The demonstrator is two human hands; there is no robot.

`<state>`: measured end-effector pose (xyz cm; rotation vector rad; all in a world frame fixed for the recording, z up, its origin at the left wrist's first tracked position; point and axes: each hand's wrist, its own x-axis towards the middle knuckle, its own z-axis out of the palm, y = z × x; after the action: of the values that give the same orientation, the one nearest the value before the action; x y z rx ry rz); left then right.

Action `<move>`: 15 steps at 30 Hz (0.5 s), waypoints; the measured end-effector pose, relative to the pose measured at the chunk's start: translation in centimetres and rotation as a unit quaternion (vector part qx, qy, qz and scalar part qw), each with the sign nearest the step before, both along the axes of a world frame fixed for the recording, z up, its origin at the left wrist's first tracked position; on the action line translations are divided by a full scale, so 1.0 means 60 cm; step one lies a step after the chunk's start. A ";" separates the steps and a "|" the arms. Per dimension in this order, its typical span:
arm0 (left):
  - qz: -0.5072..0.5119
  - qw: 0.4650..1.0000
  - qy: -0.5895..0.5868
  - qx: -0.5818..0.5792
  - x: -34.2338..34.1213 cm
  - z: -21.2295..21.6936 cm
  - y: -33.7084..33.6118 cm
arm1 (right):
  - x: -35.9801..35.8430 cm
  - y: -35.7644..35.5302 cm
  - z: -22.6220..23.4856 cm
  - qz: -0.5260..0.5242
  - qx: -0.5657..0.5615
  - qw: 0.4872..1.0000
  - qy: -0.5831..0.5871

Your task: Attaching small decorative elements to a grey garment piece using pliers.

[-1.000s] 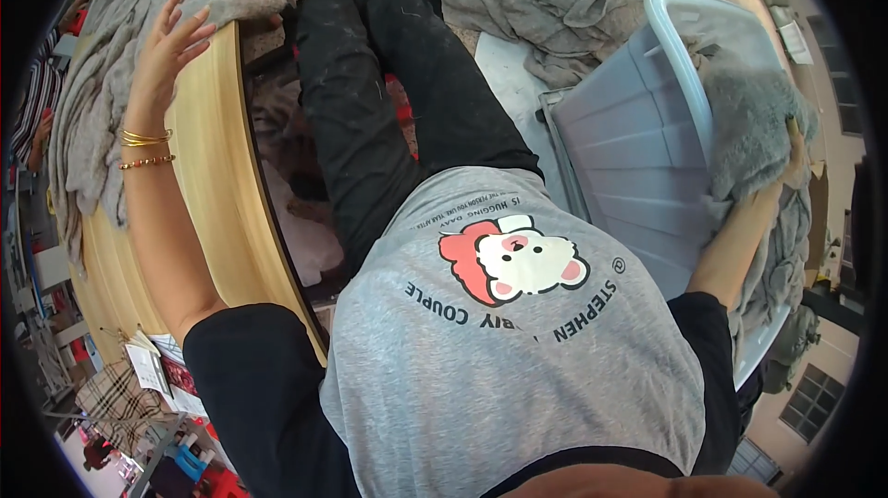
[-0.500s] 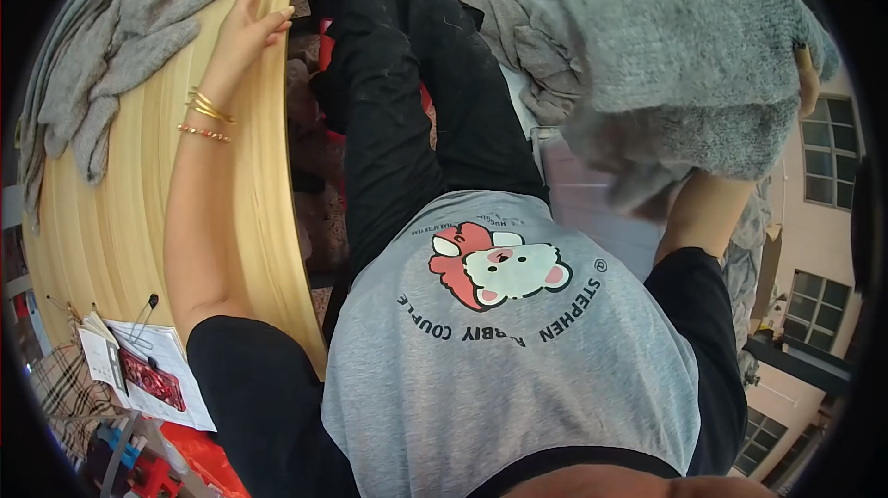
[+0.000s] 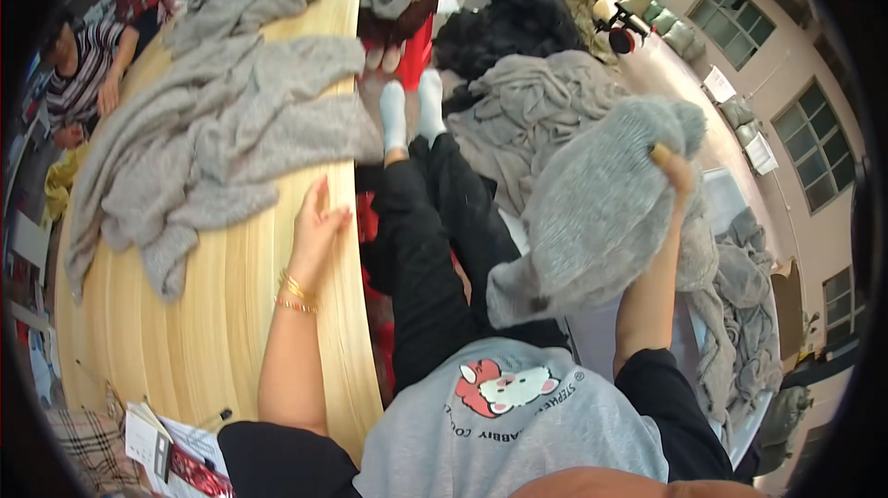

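My right hand (image 3: 677, 176) grips a fuzzy grey knitted cloth (image 3: 592, 207) by its upper right side, with the thumb on top and the other fingers hidden. The cloth hangs bunched over my right thigh, its lower end hanging free. My left hand (image 3: 319, 232) is at the right edge of the wooden table (image 3: 213, 313), fingers stretched and apart, holding nothing. Beyond it on the table, grey knitted cloths (image 3: 250, 142) are spread in loose folds.
Grey knitted cloths (image 3: 555, 100) and a black pile (image 3: 509, 31) are heaped beyond my legs. A pale bin (image 3: 638, 336) stands under my right arm. Papers and a notebook (image 3: 153, 447) lie near left. A person in stripes (image 3: 88, 82) sits across the table; others work at the far end.
The view has tilted up, showing more of the room and co-workers. The grey cloth has swung lower and leftward in my right hand, turned into a bunch. My left hand remains by the table edge.
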<state>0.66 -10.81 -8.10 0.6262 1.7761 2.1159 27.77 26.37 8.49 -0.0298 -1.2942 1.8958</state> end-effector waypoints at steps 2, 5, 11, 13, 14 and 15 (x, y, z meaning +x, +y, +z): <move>-0.004 1.000 0.018 -0.011 -0.006 -0.005 -0.004 | -0.010 -0.012 0.013 0.030 -0.027 0.999 -0.003; 0.007 1.000 0.004 -0.026 -0.001 -0.006 -0.006 | -0.040 -0.143 0.075 0.050 -0.018 0.997 -0.054; 0.067 0.992 -0.111 0.001 -0.009 0.030 -0.051 | -0.148 -0.263 0.110 0.247 0.193 0.946 -0.081; 0.086 0.994 -0.067 -0.001 -0.052 0.034 -0.086 | -0.182 -0.301 0.113 0.369 0.137 0.919 -0.012; 0.081 0.996 -0.049 0.005 -0.075 0.033 -0.108 | -0.208 -0.320 0.111 0.377 0.185 0.908 -0.016; 0.077 0.994 -0.067 -0.033 -0.070 0.029 -0.135 | -0.221 -0.351 0.112 0.411 0.155 0.898 -0.004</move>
<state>-3.54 -18.89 -6.33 0.3314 1.8648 2.1321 14.50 5.28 15.19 0.7916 -1.7725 2.3190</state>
